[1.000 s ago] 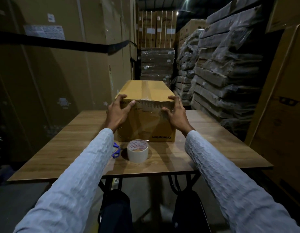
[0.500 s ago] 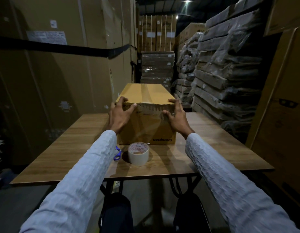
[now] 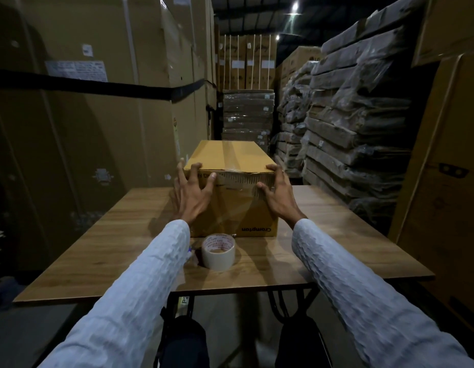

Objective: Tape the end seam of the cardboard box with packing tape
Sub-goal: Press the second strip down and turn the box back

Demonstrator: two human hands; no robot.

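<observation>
A brown cardboard box [image 3: 230, 208] stands on the wooden table [image 3: 111, 248], its near end facing me. A strip of clear packing tape [image 3: 238, 179] runs across the top of that end, and another runs along the lid's centre seam. My left hand [image 3: 190, 197] lies splayed over the upper left corner, thumb on the tape, fingers apart. My right hand [image 3: 277, 192] cups the upper right corner, thumb on the end face and fingers round the side. A roll of packing tape [image 3: 218, 251] sits on the table just in front of the box.
Something small with a blue part [image 3: 190, 252] peeks out from under my left sleeve beside the roll. Tall cartons [image 3: 97, 115] stand left of the table, wrapped stacks [image 3: 350, 128] right, and a large carton [image 3: 448, 181] at the far right.
My left hand's fingers have spread wider over the box's left corner. My right hand stays on the right corner. The box and roll have not moved.
</observation>
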